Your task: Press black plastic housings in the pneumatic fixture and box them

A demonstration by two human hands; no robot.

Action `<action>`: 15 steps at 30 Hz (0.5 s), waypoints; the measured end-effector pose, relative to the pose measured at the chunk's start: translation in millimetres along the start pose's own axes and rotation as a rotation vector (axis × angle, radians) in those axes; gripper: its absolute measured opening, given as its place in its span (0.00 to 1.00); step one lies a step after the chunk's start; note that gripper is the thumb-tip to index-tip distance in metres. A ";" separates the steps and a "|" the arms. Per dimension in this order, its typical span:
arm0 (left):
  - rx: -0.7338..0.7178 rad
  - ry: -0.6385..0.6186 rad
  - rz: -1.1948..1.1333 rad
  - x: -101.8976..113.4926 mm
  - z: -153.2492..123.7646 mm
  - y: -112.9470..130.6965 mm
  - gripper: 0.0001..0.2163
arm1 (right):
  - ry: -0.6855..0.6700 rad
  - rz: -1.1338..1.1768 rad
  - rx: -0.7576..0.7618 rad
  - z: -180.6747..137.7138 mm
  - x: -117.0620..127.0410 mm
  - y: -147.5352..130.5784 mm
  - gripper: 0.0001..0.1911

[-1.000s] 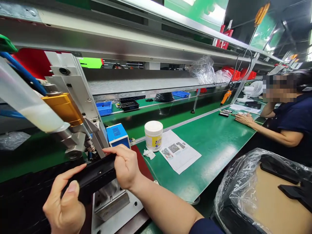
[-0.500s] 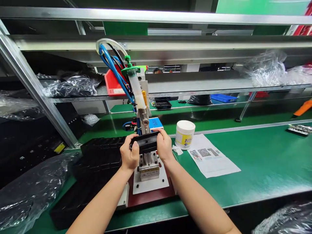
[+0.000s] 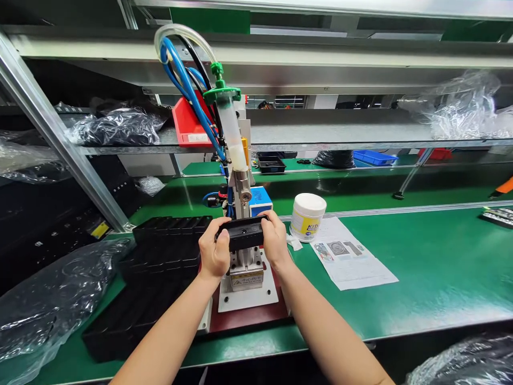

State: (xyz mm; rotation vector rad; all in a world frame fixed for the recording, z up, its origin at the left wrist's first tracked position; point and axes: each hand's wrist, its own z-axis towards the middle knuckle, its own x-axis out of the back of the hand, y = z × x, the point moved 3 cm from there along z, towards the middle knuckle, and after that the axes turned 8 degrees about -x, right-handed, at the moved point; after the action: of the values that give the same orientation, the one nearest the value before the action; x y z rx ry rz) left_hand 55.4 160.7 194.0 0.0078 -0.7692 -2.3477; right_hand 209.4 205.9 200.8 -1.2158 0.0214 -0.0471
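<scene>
A black rectangular plastic part (image 3: pixel 242 236) is held level by both hands, directly under the nozzle of a glue dispenser (image 3: pixel 233 140) with a clear syringe and blue hoses. My left hand (image 3: pixel 214 252) grips its left end, my right hand (image 3: pixel 274 240) its right end. Below the part sits a metal fixture (image 3: pixel 245 268) on a white plate over a dark red base. The part hides the fixture's top.
Black trays (image 3: pixel 160 267) are stacked left of the fixture, with plastic-wrapped black stock (image 3: pixel 48 299) further left. A white jar (image 3: pixel 306 216), a printed sheet (image 3: pixel 352 262) and a small blue box (image 3: pixel 259 199) lie to the right on the green bench. Shelves run overhead.
The view swung from a close look at the dispenser and a co-worker on the right to a centred, more distant one. Both hands kept hold of the black part under the nozzle.
</scene>
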 end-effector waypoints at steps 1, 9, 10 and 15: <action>0.007 0.001 -0.007 -0.1 -0.3 0.3 0.14 | 0.002 -0.001 -0.003 0.1 -0.2 1.3 0.12; 0.057 -0.007 0.009 0.4 -2.5 -3.3 0.14 | 0.084 -0.015 0.038 -1.7 -2.1 -0.6 0.13; 0.053 0.006 0.012 0.0 -2.8 -4.8 0.15 | 0.099 -0.019 0.049 -1.7 -1.9 -1.8 0.14; 0.032 0.052 0.002 -0.3 1.8 -7.9 0.15 | 0.158 -0.017 0.087 0.7 -2.8 -11.7 0.15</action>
State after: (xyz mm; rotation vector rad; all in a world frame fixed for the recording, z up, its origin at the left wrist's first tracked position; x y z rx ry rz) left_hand 50.6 166.7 191.2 0.0812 -0.7816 -2.3236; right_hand 206.3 202.6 212.1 -1.1228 0.1451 -0.1575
